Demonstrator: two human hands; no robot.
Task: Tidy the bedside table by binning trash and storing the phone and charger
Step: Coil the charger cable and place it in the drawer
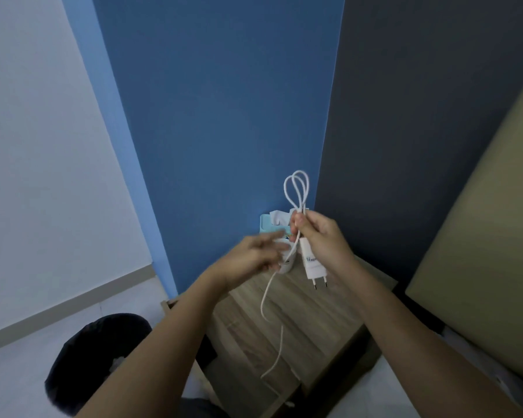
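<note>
My right hand (320, 236) is raised above the wooden bedside table (329, 312) and grips a white charger (314, 263), its two plug pins pointing down. Loops of the white charger cable (296, 188) stick up above that fist, and the loose cable end hangs down over the tabletop. My left hand (254, 254), blurred, is beside the right one at the hanging cable, fingers curled around it. Behind the hands a white paper cup (286, 265) stands on the table. No phone is visible.
A light-blue tissue pack (269, 226) with white tissue sticking out lies at the table's back against the blue wall. A dark round bin (97, 360) stands on the floor left of the table. A tan mattress or board (489, 282) leans at the right.
</note>
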